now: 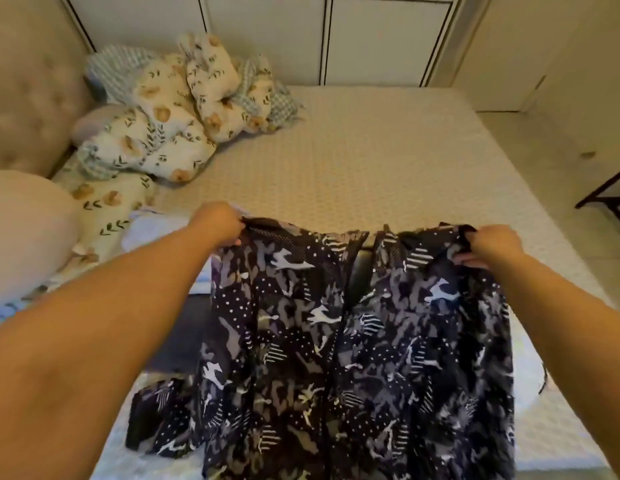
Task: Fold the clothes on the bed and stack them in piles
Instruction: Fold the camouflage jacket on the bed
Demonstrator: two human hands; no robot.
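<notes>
Head view: I hold up the dark patterned garment (353, 341), not folded yet.
Left hand (220, 221): pinching its top edge.
Right hand (492, 245): pinching too.
Left to do: folding, stacking on bed (370, 150).

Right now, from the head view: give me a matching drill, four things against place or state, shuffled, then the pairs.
Things:
1. left hand
2. right hand
3. floral bedding bundle
4. dark patterned garment

Place or state:
A. heaped at the far left of the bed, by the headboard
B. grips the garment's top right corner
C. held up, spread between both hands
D. grips the garment's top left corner

Pairs: 1-D, 2-B, 3-A, 4-C
</notes>
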